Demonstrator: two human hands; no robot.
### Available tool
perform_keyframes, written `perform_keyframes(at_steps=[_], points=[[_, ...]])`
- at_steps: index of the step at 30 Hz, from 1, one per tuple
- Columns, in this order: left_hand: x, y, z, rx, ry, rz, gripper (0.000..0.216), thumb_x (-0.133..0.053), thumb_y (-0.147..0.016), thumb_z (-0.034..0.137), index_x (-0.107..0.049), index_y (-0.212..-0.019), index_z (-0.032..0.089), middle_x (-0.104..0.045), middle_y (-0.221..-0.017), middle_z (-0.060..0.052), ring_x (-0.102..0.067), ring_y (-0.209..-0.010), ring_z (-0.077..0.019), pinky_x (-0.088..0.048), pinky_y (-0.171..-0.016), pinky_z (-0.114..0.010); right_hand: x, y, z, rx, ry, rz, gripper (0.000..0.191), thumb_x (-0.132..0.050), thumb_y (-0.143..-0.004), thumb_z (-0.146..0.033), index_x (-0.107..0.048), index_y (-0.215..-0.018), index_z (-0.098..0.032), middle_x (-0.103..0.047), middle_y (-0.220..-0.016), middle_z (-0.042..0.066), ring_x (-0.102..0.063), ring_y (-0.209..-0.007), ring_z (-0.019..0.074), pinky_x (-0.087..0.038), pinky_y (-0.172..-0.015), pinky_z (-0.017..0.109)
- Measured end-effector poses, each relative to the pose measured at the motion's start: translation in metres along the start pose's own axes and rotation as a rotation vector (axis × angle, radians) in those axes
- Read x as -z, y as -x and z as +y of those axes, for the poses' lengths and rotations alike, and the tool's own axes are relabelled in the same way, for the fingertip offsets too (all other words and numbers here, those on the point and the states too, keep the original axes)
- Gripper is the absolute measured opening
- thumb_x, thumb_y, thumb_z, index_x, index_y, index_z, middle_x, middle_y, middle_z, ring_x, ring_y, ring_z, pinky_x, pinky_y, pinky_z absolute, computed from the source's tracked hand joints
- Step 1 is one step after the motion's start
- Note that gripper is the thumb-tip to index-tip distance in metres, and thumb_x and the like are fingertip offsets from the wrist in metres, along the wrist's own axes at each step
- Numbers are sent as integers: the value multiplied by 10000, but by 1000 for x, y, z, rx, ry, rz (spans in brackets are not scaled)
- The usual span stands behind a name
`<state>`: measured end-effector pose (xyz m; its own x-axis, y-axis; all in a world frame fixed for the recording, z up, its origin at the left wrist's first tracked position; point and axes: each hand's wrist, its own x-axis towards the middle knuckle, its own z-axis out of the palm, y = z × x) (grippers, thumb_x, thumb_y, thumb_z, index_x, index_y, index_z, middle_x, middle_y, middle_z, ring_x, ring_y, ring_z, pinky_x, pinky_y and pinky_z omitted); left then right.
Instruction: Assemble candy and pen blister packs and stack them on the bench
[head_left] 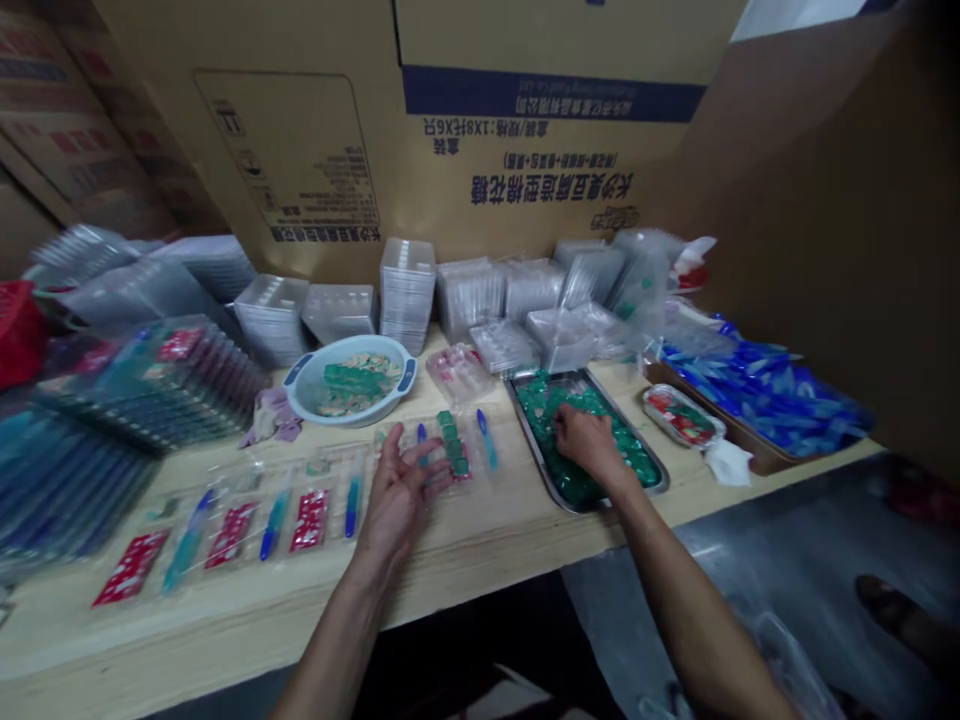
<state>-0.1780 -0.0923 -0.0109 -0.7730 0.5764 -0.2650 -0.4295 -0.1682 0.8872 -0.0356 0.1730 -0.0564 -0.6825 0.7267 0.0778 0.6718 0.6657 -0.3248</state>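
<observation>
My left hand [399, 490] is palm up with its fingers spread, above a clear plastic tray [508, 455]. That tray holds a row of green pieces [453, 445] and blue pens or sticks, one being a blue stick [487, 438] at its right. My right hand [586, 438] reaches into a metal tray [663, 482] filled with shiny green pieces [622, 435]. Its fingers are curled down and pressed together; what they pinch is hidden. Left of my left hand, more clear trays hold red packets [308, 520] and blue-green sticks [352, 507].
A light blue basin [304, 408] holds green and pale scraps. Stacks of clear trays [407, 295] line a large cardboard box [315, 150]. Filled packs [217, 370] are piled left. A box of blue sticks [757, 390] and a foil dish [681, 415] stand right.
</observation>
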Motion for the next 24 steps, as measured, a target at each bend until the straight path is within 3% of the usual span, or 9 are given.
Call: perform_keyframes(at_steps=[1,3,6,8,11,15,19,24], points=[[0,0,-1,-13,-17,0,946,-752,-730,119,-288,-1527,330,-673,-1276,-111,-730,-873,-177,-591,-762,-312,0,-2,4,-8,-44,28,231,-461,-908,-153,-649,-1040,-141,-713,-936,155,-668,-891,282,-437,-864,434],[1,-1,-2,-34,-59,-5,837,-762,-718,156,-436,-1472,316,-656,-1310,-100,-723,-886,-176,-588,-762,-306,2,-5,10,1,-146,76,259,-403,-933,-171,-618,-1077,-154,-701,-903,105,-658,-832,229,-479,-795,362],[-2,-1,-3,-32,-109,-31,451,-767,-697,211,-717,-1145,195,-678,-1274,-108,-713,-905,-195,-585,-765,-307,6,0,4,86,-338,128,296,-340,-971,-242,-559,-1160,-180,-670,-879,51,-645,-795,185,-513,-720,298],[-8,-1,-5,-31,-121,-39,335,-756,-705,229,-755,-1035,171,-722,-1162,-105,-711,-894,-201,-580,-766,-309,12,9,-12,197,-582,139,310,-409,-961,-302,-529,-1223,-188,-668,-937,49,-648,-833,180,-523,-734,293],[-18,1,-7,-46,-134,-44,337,-734,-720,230,-754,-1052,169,-751,-992,-81,-704,-851,-191,-574,-775,-308,24,27,-45,369,-834,75,330,-538,-910,-306,-566,-1220,-194,-672,-1026,59,-638,-908,188,-513,-811,320],[-26,7,-4,-53,-69,-34,389,-672,-731,190,-718,-1116,157,-748,-969,-80,-707,-873,-199,-580,-796,-325,36,42,-82,520,-705,-12,203,-533,-907,-231,-637,-1077,-190,-668,-949,46,-617,-855,185,-485,-807,327],[-19,12,7,-106,12,38,444,-664,-722,157,-674,-1165,172,-646,-1323,-119,-710,-926,-198,-587,-771,-315,33,50,-96,569,-599,-17,193,-498,-920,-176,-625,-1064,-186,-657,-850,26,-598,-719,167,-472,-712,301],[-10,14,10,-157,28,73,436,-703,-759,199,-654,-1192,183,-558,-1435,-138,-702,-1011,-220,-580,-783,-308,26,58,-111,668,-374,75,339,-461,-899,-70,-628,-1177,-168,-612,-1022,102,-606,-933,224,-495,-844,354]])
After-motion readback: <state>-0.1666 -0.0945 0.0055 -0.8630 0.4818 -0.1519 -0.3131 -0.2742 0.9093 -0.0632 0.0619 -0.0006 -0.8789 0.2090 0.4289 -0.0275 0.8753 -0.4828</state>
